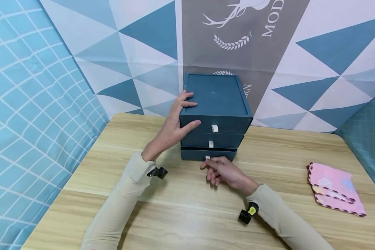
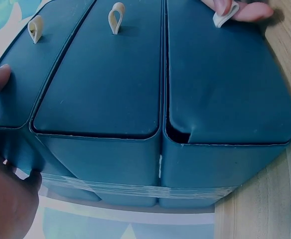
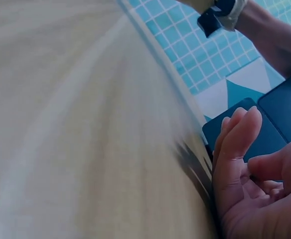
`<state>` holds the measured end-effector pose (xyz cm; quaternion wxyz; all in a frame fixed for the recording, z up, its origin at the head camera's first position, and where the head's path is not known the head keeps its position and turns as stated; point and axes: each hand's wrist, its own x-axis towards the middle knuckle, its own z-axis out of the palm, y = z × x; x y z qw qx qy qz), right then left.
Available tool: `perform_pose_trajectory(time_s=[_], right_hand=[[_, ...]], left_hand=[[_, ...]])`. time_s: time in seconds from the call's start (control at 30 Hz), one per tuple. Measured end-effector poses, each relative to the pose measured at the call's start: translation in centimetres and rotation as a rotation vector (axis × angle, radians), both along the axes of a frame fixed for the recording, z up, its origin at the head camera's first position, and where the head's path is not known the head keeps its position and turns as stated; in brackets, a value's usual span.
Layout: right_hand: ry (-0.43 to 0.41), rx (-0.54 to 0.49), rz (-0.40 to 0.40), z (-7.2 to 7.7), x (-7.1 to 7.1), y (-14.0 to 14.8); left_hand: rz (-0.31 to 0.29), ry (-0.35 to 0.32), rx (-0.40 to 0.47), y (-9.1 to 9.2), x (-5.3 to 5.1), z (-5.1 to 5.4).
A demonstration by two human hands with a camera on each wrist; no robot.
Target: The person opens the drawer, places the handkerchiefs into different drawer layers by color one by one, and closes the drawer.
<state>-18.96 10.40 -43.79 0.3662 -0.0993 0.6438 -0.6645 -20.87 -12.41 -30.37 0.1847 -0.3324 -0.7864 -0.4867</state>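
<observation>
A dark blue three-drawer box [image 1: 217, 95] stands at the back of the table, each drawer front bearing a white loop tab. My left hand [image 1: 172, 126] rests over its upper left edge, fingers spread on the top and the thumb against the top drawer's front. With thumb and finger, my right hand [image 1: 223, 172] pinches the pull tab [image 2: 222, 17] of the bottom drawer [image 1: 190, 155]. A narrow dark gap shows above that drawer, which sits slightly forward. In the right wrist view, the right hand's other fingers [image 3: 237, 134] stand near the table, and the tab is hidden.
A folded pink cloth [image 1: 334, 187] with a checked edging lies at the right of the wooden table [image 1: 181, 215]. Patterned wall coverings [image 1: 147, 31] rise right behind the box. Clear tape [image 2: 135, 190] runs along the box's side.
</observation>
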Motion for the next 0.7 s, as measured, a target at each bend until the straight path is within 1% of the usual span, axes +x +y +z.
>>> perform_pose_trajectory(time_s=[0.37, 0.6, 0.7], right_hand=[[0.001, 0.017, 0.028, 0.1, 2.2, 0.4], [0.011, 0.055, -0.013, 0.3, 3.8, 0.2], [0.008, 0.064, -0.014, 0.4, 4.4, 0.1]], left_hand=[[-0.012, 0.002, 0.005, -0.1, -0.1, -0.1], [-0.008, 0.007, 0.003, 0.0, -0.1, -0.2], [-0.009, 0.008, 0.005, 0.0, -0.1, -0.2]])
